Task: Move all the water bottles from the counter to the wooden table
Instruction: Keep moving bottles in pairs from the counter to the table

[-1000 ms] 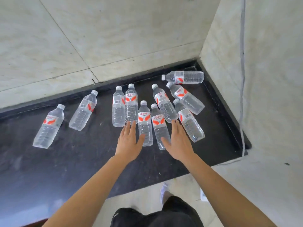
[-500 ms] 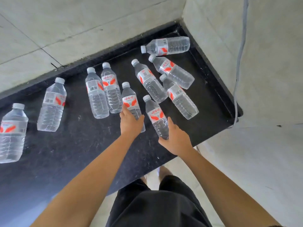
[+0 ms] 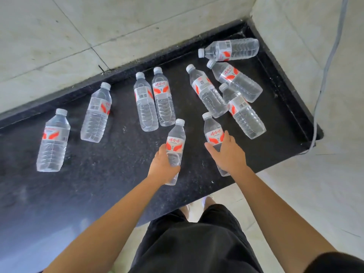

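Head view: left hand (image 3: 162,167) and right hand (image 3: 228,154) each grip a bottle

Head view, looking steeply down, counter (image 3: 98,184) close

A black speckled stone desk (image 3: 82,194) is set into a corner formed by pale marble-look tiled walls (image 3: 78,36). A thin grey cable (image 3: 327,64) is seen hanging down the right-hand wall. Pale floor tiles (image 3: 295,194) are lit evenly.
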### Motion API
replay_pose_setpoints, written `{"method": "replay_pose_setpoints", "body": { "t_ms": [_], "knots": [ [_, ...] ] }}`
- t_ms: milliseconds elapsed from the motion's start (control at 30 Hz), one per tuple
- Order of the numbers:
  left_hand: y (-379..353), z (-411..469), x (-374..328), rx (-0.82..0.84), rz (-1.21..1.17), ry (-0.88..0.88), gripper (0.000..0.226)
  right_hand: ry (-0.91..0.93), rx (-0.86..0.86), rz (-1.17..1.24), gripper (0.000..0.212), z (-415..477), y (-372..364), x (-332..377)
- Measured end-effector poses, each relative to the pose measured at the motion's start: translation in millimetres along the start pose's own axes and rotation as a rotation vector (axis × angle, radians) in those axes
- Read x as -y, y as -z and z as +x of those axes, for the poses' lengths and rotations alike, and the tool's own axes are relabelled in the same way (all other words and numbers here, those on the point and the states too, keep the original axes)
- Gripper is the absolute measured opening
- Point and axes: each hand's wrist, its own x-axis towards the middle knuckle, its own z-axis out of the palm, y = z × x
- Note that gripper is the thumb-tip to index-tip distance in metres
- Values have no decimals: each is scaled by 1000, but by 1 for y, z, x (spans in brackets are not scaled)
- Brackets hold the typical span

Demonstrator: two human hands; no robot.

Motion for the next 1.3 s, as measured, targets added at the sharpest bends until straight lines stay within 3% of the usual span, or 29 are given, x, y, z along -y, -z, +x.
{"method": "replay_pose_setpoints", "body": {
  "t_ms": [233,333,467,567,700,1000,1300],
  "knots": [
    [-3,0,-1,-82,80,54,82,5,15,33,83,-11,-4,-8],
    [-2,2,-12,-154,126,60,70,-42,5,75,78,-19,-9,-12],
    [7,-6,-7,-175,-12,73,65,-62,5,137,97,-40,-8,-10],
    [23,-21,-5,-280,-144,63,68,-27,-66,168,79,-55,-3,2],
    [56,-57,-4,-536,-370,74,69,221,-152,263,71,-70,20,39],
    [102,-176,-7,-1143,-744,99,38,885,-154,419,63,-103,67,128],
    [24,-326,37,-1601,-924,312,42,1289,154,440,58,-189,13,152]
  ]
}}
